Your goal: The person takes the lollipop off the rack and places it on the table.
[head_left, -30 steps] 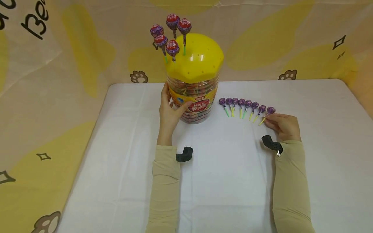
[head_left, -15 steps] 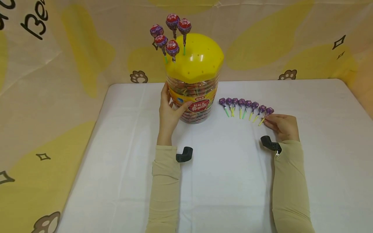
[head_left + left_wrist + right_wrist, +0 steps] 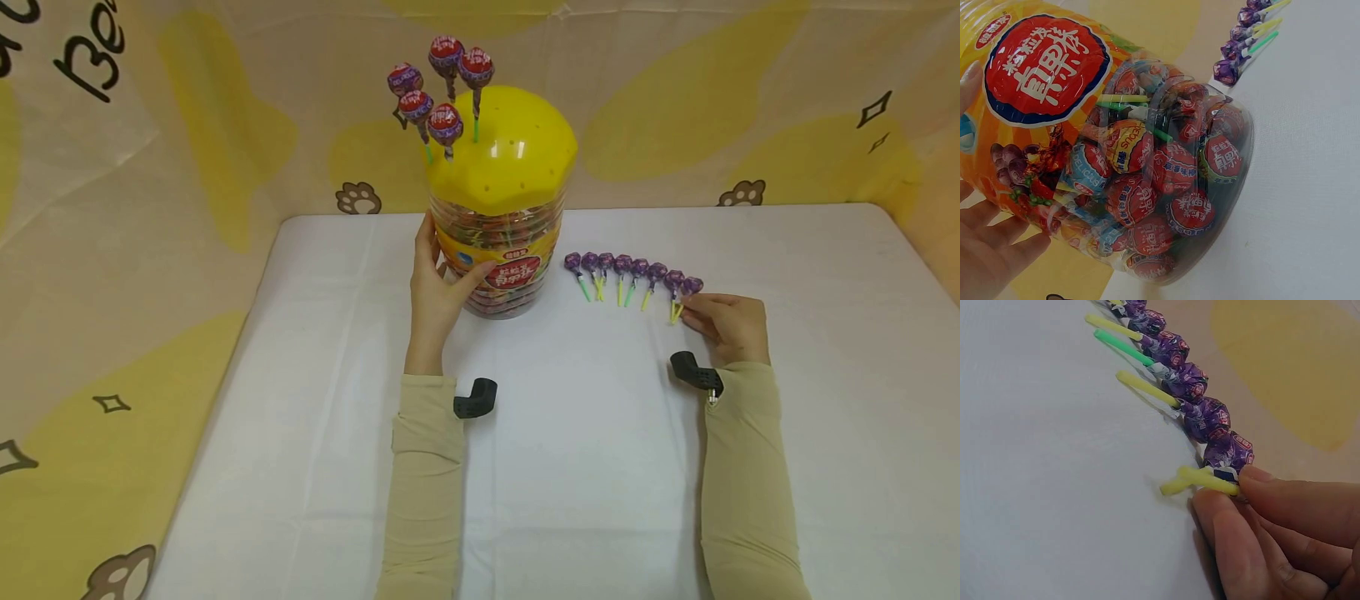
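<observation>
A big clear jar (image 3: 513, 271) of lollipops with a yellow domed lid (image 3: 525, 158) stands at the back of the table. My left hand (image 3: 435, 304) grips its left side, thumb across the front label. To the jar's right, purple-wrapped lollipops (image 3: 622, 263) lie in a row. At the row's right end my right hand (image 3: 731, 327) pinches a lollipop (image 3: 693, 286) by its yellow stick. In the right wrist view that stick (image 3: 1210, 480) crosses the neighbouring lollipop's yellow stick (image 3: 1172, 486); my fingers hide the held one's candy head.
Several lollipops (image 3: 446, 123) stand upright in the left side of the lid, which has more small holes. A white cloth (image 3: 570, 442) covers the table. Behind it hangs a patterned yellow and cream backdrop (image 3: 675, 100).
My right hand has shifted slightly left with the lollipop, which now meets its neighbour; that neighbour's stick has swung to the right. My left hand and the jar have stayed put.
</observation>
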{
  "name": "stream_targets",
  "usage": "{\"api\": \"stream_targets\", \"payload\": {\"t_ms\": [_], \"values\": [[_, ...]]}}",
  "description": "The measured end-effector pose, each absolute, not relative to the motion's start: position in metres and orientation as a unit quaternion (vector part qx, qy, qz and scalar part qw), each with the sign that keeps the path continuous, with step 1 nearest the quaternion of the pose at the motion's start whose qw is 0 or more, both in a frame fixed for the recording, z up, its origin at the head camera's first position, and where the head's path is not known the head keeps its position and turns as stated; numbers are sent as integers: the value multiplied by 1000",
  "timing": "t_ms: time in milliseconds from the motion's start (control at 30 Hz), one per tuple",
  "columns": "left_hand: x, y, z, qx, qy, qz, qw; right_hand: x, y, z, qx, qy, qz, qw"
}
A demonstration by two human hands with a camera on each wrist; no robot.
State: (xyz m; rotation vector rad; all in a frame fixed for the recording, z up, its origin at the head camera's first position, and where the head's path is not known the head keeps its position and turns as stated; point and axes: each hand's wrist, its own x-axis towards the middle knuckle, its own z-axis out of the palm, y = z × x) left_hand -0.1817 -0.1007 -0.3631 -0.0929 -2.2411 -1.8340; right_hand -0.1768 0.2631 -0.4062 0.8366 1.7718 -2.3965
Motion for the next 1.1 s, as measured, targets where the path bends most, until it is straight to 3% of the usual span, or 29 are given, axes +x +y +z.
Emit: {"api": "stream_targets", "payload": {"t_ms": [600,900,1100], "values": [[-182,-101,-363,-33,-769,-626,124,-174,266,-408,231,651,-722,-19],[-181,-101,-363,-32,-768,-628,121,-173,272,-409,206,827,-522,-19],[-181,-101,-362,-31,-768,-628,121,-171,276,-407,214,692,-689,-11]]}}
